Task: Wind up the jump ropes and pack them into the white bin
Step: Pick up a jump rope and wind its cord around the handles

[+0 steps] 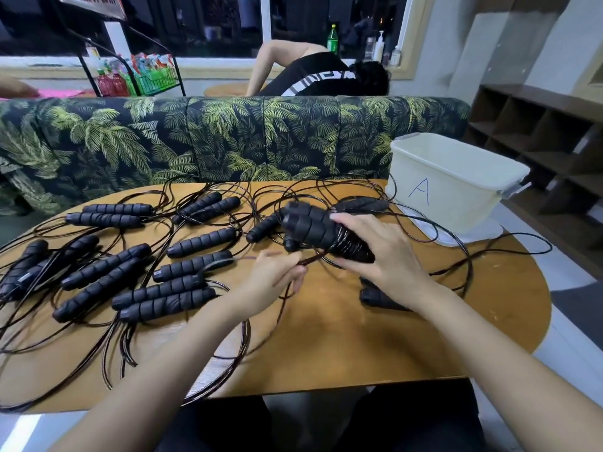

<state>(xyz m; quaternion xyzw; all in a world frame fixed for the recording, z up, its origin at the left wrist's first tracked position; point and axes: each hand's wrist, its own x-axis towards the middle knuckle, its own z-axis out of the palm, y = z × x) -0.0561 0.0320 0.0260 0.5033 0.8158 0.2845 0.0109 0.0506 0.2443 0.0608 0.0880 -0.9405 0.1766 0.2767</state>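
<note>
Head cam looked down on a wooden bench [359,337] pretty much buried in black jump ropes [107,272]. Most of them lay loose across the left half, with cords trailing over the near edge. The right hand [381,252] was wrapped around a pair of foam handles [310,226], held together above the middle of the bench, with cord [354,248] coiled tight round their lower end. The left hand [274,282] sat just beside it, pinching the loose strand [313,258] of that rope between thumb and fingers, a bit blurry. Another handle [378,296] lay on the bench under the right wrist. The white bin [450,184], blue "A" on its side, stood at the far right corner; couldn't see inside it. A palm-print sofa [228,135] ran along behind the far edge.
</note>
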